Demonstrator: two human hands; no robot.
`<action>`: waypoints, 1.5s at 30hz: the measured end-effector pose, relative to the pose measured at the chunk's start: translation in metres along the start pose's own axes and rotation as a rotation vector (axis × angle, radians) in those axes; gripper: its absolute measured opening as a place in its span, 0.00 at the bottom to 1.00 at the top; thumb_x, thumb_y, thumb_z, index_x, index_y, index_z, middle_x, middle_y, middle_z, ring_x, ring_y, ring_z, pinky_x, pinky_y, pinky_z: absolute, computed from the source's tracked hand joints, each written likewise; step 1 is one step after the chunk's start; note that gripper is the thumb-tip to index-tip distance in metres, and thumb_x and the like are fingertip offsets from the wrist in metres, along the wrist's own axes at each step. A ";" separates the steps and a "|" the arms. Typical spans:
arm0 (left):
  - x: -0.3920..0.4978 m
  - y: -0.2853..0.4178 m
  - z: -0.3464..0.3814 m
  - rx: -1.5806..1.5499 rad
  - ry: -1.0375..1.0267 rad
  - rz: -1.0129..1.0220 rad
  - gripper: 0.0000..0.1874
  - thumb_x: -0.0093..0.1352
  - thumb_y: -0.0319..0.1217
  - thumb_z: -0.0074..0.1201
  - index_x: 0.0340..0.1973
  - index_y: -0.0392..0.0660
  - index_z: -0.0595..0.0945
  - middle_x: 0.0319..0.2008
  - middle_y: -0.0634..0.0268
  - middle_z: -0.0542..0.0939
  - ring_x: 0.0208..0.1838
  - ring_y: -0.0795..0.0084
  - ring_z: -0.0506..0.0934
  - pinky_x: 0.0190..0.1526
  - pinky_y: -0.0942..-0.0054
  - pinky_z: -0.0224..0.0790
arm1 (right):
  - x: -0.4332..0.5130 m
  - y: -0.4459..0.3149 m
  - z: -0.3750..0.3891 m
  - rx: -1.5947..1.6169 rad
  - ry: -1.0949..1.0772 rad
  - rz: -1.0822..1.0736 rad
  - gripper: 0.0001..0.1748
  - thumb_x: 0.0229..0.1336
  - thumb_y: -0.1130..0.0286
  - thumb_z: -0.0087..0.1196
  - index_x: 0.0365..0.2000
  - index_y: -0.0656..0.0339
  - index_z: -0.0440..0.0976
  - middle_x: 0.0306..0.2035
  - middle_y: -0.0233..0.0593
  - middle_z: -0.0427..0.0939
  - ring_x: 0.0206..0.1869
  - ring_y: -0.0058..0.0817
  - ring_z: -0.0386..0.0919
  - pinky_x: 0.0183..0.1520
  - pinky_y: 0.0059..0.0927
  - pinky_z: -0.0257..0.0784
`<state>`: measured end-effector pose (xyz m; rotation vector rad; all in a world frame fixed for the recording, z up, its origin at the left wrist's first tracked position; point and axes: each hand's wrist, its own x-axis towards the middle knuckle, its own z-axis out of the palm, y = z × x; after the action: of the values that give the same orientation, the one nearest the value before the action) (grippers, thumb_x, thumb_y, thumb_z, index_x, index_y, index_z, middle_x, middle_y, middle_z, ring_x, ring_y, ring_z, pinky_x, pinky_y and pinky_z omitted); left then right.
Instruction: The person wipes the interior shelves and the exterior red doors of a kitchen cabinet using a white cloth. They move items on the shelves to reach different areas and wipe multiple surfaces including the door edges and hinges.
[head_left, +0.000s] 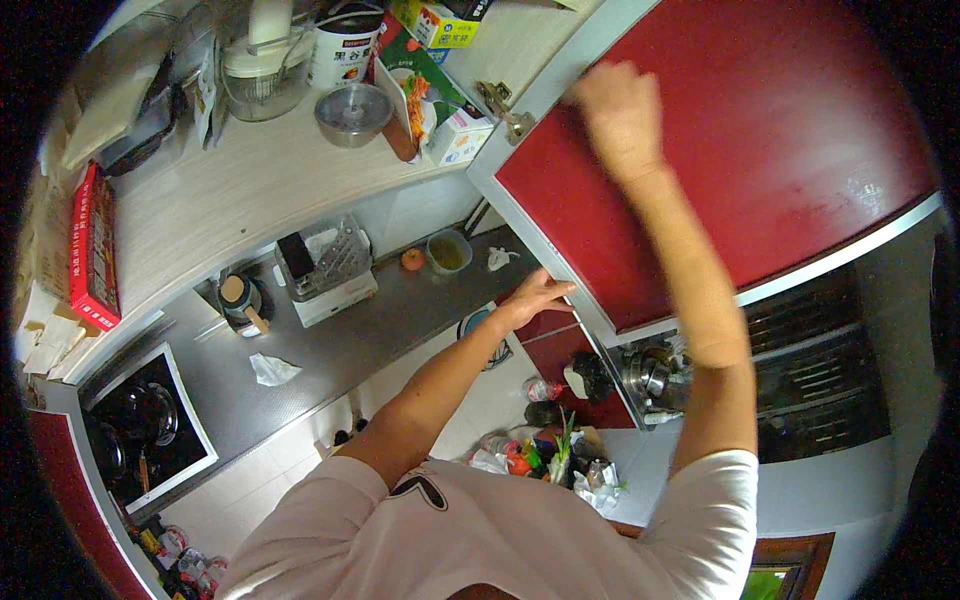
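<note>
A red cabinet door (750, 135) with a pale metal frame hangs wide open on a hinge (510, 120) before me. My left hand (536, 298) is at the lower frame edge, with its fingers around the rim. In front of the red panel, near its upper left, is my right hand (622, 120), blurred and with fingers curled. Whether it holds something small or touches the panel cannot be told. Beside the door, the open shelf (262, 180) carries a steel bowl with a clear lid (354, 114), a white canister (343, 52) and a food box (412, 90).
Below the shelf runs a steel counter (337, 360) with a dish container (322, 259), a tomato (412, 259), a plastic tub (448, 251) and a crumpled tissue (274, 370). A cooktop (142, 427) lies at left. Bagged vegetables (555, 457) stand low near my body.
</note>
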<state>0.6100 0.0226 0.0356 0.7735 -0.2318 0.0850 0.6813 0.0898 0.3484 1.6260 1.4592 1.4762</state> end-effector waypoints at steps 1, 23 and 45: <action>-0.001 0.001 0.000 -0.005 -0.015 0.032 0.26 0.74 0.35 0.56 0.64 0.42 0.68 0.58 0.57 0.74 0.60 0.61 0.76 0.54 0.57 0.80 | 0.018 0.048 -0.014 -0.093 0.120 0.041 0.04 0.54 0.68 0.53 0.32 0.50 0.76 0.32 0.35 0.74 0.37 0.35 0.72 0.35 0.40 0.65; 0.003 -0.006 -0.009 -0.022 -0.040 0.005 0.26 0.74 0.32 0.56 0.65 0.42 0.66 0.58 0.59 0.73 0.59 0.64 0.76 0.55 0.57 0.79 | -0.092 -0.055 -0.021 0.728 -0.449 -0.078 0.15 0.60 0.72 0.48 0.46 0.63 0.77 0.46 0.46 0.77 0.52 0.44 0.75 0.58 0.42 0.71; 0.000 0.017 0.006 0.016 -0.013 -0.064 0.26 0.75 0.29 0.53 0.66 0.43 0.65 0.61 0.59 0.71 0.64 0.60 0.72 0.58 0.45 0.76 | -0.201 0.075 -0.099 0.203 -0.209 0.079 0.21 0.57 0.73 0.49 0.51 0.62 0.75 0.58 0.44 0.76 0.62 0.41 0.73 0.64 0.42 0.69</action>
<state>0.6064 0.0310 0.0513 0.7966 -0.2182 0.0211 0.6507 -0.1435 0.3667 1.9157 1.4793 1.1869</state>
